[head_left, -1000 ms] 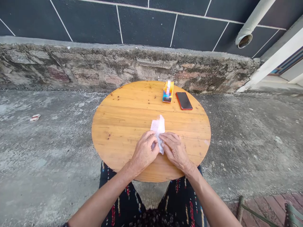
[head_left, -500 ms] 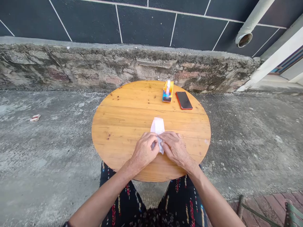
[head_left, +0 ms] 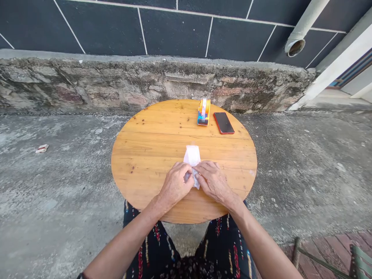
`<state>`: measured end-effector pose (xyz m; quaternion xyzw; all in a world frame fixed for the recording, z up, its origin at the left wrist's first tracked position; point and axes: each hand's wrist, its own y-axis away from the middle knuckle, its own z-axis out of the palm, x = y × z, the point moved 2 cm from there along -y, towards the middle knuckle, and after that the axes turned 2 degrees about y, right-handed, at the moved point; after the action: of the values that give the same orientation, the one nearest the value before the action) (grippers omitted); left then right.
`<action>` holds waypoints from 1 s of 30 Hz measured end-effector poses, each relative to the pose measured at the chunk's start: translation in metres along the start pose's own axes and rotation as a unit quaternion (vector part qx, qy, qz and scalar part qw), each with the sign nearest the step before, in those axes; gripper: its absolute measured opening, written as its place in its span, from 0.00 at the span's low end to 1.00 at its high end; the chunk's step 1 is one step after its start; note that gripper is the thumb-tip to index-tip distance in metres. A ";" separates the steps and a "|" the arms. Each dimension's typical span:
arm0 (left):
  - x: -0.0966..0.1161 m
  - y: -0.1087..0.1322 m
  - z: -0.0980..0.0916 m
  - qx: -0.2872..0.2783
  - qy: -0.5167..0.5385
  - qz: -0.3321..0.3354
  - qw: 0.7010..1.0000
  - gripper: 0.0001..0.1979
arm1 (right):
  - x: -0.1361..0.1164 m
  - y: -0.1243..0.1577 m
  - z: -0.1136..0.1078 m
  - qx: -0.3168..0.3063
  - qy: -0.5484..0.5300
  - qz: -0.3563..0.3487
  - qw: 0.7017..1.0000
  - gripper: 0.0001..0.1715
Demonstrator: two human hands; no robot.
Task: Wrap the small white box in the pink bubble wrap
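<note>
A narrow white folded wrapper (head_left: 192,155), of paper or thin plastic, lies on the round wooden table (head_left: 148,147) with its long side running away from me. My left hand (head_left: 178,180) is closed at its left edge, thumb and forefinger curled into a ring that pinches it. From the other side, my right hand (head_left: 213,180) presses its fingertips and thumb onto the wrapper's middle. The fingertips of both hands almost meet there and cover part of it. What is inside the wrapper, if anything, is hidden.
Toward the far edge of the table stands a yellow and blue tape dispenser (head_left: 204,112). A phone with a red rim (head_left: 223,123) lies to its right. Behind the table runs a low stone ledge (head_left: 116,91). At the lower right is part of a metal-framed chair (head_left: 319,261).
The whole view has shifted slightly. Both hands keep nearly the same hold on the white wrapper, with only tiny finger movement.
</note>
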<state>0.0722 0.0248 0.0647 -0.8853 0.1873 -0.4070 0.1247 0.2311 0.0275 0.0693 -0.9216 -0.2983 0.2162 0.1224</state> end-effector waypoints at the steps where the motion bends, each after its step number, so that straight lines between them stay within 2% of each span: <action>1: -0.001 0.000 0.000 0.001 0.003 -0.002 1.000 0.08 | 0.000 0.000 0.000 0.000 0.002 0.000 1.000 0.17; 5: -0.001 0.001 0.000 -0.010 0.008 0.009 1.000 0.15 | -0.001 0.000 0.001 -0.001 -0.006 0.007 1.000 0.16; 8: 0.001 0.000 -0.002 -0.027 0.004 0.026 0.999 0.13 | -0.001 0.000 0.003 0.009 -0.016 0.021 1.000 0.15; 15: -0.001 -0.006 -0.001 -0.028 -0.007 0.035 0.999 0.08 | 0.000 0.005 0.003 0.046 -0.030 0.043 0.998 0.13; 17: -0.002 -0.008 -0.002 -0.033 -0.004 0.035 0.999 0.09 | -0.002 0.010 0.000 0.042 -0.032 0.030 0.998 0.16; 22: -0.002 -0.010 -0.004 -0.041 0.007 0.028 0.999 0.09 | -0.009 0.025 -0.003 0.003 -0.018 -0.016 1.000 0.34; 24: -0.002 -0.011 -0.004 -0.039 0.010 0.024 0.999 0.09 | -0.009 0.028 0.000 -0.002 0.003 -0.017 1.000 0.37; 30: -0.003 -0.013 -0.005 -0.041 0.029 0.009 0.999 0.08 | -0.006 0.027 0.014 0.016 0.049 -0.016 0.999 0.28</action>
<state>0.0696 0.0378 0.0708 -0.8757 0.2148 -0.4237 0.0864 0.2339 0.0037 0.0496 -0.9242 -0.3030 0.1736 0.1549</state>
